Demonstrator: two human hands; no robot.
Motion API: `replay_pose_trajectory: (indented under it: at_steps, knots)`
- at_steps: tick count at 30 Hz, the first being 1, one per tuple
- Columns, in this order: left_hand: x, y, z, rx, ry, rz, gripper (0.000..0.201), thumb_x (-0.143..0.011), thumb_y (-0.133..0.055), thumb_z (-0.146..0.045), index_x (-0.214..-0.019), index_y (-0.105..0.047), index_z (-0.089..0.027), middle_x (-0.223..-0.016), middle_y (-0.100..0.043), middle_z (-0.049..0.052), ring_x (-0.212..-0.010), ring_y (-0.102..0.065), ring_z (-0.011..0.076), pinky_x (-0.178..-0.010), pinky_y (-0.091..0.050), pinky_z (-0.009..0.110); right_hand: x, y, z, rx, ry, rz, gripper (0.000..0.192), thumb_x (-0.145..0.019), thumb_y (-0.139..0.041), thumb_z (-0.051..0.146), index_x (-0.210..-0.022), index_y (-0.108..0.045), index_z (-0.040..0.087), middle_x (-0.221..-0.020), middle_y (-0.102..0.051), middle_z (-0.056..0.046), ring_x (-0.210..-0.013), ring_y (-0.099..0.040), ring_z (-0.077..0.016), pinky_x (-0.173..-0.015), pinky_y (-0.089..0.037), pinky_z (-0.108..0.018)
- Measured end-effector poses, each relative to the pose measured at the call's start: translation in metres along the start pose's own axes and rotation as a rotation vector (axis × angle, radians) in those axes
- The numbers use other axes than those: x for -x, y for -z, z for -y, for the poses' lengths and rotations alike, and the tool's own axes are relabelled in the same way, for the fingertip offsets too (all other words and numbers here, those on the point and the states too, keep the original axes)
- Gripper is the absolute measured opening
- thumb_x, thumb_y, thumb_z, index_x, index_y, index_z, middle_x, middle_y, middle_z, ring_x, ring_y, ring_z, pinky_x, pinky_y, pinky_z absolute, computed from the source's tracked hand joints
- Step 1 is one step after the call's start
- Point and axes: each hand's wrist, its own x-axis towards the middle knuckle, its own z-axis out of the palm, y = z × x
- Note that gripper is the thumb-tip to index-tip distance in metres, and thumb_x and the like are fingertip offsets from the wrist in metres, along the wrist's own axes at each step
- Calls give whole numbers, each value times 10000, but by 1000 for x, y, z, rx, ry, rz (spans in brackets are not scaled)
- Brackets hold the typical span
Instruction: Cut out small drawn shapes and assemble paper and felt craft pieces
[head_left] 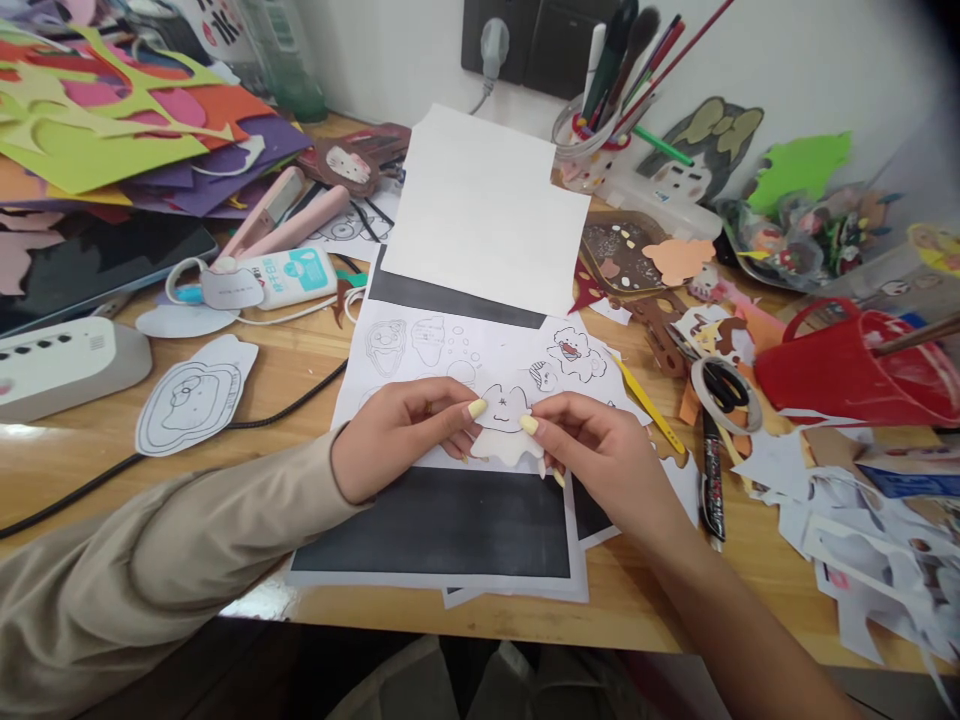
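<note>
At the far left, a heap of cut coloured sheets (112, 120) is lying on the wooden worktop (300, 360), with a dark tablet (90, 265) just below it and a white, grey-sided box (64, 365) sitting nearer the edge. A black cable (247, 420) is running across the wood past a paper cutout of an outlined figure (191, 395). Further back, a white tube with a teal label (289, 275) is resting beside two pink bars.

In the middle, the left hand (397, 435) and the right hand (600, 460) are meeting over a printed sheet of cartoon drawings (465, 350). Both grips are closing narrowly, thumb against fingers, on a small white cutout character (504, 425), which is being held just above the sheet, one hand pinching each side. A blank white paper (480, 215) is lying behind it.

To the right, a yellow strip (645, 405) is lying aslant, then a black pen (711, 480) and scissors (724, 385) inside a tape ring. A cup of brushes (592, 150) is standing at the back, a red bucket (847, 370) is lying on its side, and paper scraps (862, 530) are littering the far right.
</note>
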Motion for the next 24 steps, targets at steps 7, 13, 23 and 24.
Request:
replay_pose_trajectory:
  at_steps: [7,13,23,24]
  knots:
    - [-1,0,1,-39,-31,2,189,-751,-499,-313,-768,-551,-132,-645,-587,-14,-603,-569,59,-601,-485,125,1,1,0,-23,-16,-10,111,-708,-553,272,-764,-580,181,-557,-530,42,-443,-469,-45,-430,-388,-156]
    - [0,0,0,-28,-26,4,191,-756,-490,-304,-781,-543,-121,-651,-592,-1,-611,-570,68,-603,-485,141,-1,0,1,-15,-12,-27,127,-712,-550,286,-766,-585,176,-550,-535,38,-446,-490,-52,-434,-404,-161]
    - [1,0,-2,-73,-53,-24,183,-759,-482,-299,-783,-538,-126,-649,-601,1,-614,-578,76,-617,-489,152,0,1,3,0,0,-26,131,-717,-551,295,-770,-587,181,-574,-549,32,-469,-509,-54,-461,-426,-164]
    - [1,0,-2,-76,-53,-24,182,-760,-481,-298,-781,-538,-126,-647,-600,0,-613,-577,74,-617,-488,150,0,1,3,-5,1,-27,128,-717,-552,294,-770,-587,183,-580,-550,32,-472,-512,-52,-464,-427,-161]
